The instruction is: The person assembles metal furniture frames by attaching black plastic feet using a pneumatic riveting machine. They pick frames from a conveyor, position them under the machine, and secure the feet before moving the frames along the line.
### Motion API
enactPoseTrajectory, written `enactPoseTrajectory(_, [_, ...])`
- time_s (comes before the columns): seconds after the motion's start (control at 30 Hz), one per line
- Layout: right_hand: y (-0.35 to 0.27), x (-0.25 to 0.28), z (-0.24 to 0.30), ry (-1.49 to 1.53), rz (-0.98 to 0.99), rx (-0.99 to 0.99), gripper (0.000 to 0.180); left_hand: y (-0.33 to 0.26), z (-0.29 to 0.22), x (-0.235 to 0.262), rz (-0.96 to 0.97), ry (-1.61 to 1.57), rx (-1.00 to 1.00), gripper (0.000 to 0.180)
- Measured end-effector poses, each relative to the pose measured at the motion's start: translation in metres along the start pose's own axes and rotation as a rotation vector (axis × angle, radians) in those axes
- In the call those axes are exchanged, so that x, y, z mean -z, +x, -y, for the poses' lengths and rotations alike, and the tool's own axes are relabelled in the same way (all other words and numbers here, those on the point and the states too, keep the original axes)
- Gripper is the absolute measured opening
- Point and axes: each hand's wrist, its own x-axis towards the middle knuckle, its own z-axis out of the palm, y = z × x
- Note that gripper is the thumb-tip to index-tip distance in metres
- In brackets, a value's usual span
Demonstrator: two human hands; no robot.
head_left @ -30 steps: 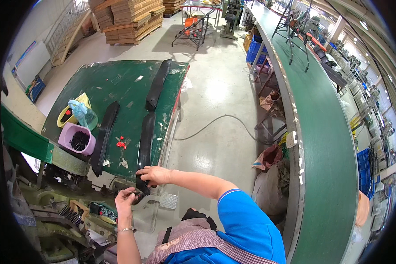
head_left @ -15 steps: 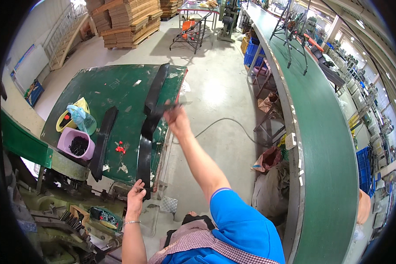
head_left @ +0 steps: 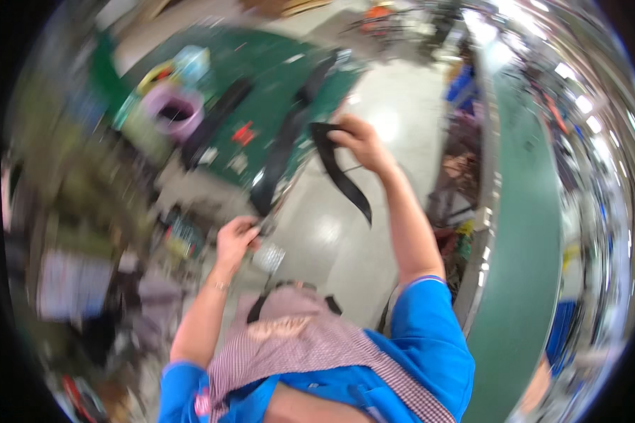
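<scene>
My right hand (head_left: 363, 141) grips one end of a thin, curved black strip (head_left: 342, 180), which hangs in the air beyond the right edge of a green-topped table (head_left: 261, 92). Below the table's near corner, my left hand (head_left: 233, 243) is closed in a pinch. Something small and greyish shows at its fingertips, too blurred to name. Long black pieces (head_left: 286, 141) lie end to end along the table's right side, just above my left hand. Another long black piece (head_left: 215, 120) rests farther left, with small red parts (head_left: 243, 134) between them.
A pink tub (head_left: 196, 125) of dark bits stands at the table's left, beside a yellow container (head_left: 148, 82) and a bluish translucent one (head_left: 192, 65). A long green conveyor belt (head_left: 511, 282) runs along my right. Blurred machinery is at the left.
My right hand has drawn back from the table, carrying the curved black strip to the right. My left hand has come off the long black piece's near end. The view has swung left.
</scene>
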Motion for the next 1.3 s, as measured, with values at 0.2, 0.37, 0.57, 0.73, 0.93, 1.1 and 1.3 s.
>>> enactPoseTrajectory(0.2, [-0.118, -0.115, 0.012, 0.256, 0.305, -0.507, 0.029, -0.12, -0.004, 0.055, -0.113, -0.149, 0.0, 0.019])
enactPoseTrajectory(0.37, [-0.154, -0.209, 0.017, 0.334, 0.458, -0.449, 0.022, -0.17, -0.02, 0.1, -0.496, -0.282, -0.301, 0.01])
enactPoseTrajectory(0.57, [-0.142, -0.257, 0.081, 0.238, 0.574, -0.285, 0.025, -0.139, -0.066, 0.136, -0.558, -0.337, -0.235, 0.009])
enactPoseTrajectory(0.73, [-0.124, -0.294, 0.126, 0.25, 0.58, -0.184, 0.025, -0.129, -0.044, 0.146, -0.536, -0.393, -0.102, 0.006])
enactPoseTrajectory(0.93, [-0.106, -0.343, 0.132, 0.204, 0.358, -0.109, 0.023, -0.123, -0.035, 0.15, -0.542, -0.346, -0.077, 0.007])
enactPoseTrajectory(1.1, [-0.096, -0.351, 0.137, -0.014, 0.278, 0.061, 0.021, -0.122, -0.026, 0.153, -0.59, -0.409, -0.07, 0.008])
enactPoseTrajectory(1.3, [-0.1, -0.357, 0.106, -0.035, 0.328, -0.045, 0.02, -0.129, -0.033, 0.146, -0.512, -0.706, -0.182, 0.017])
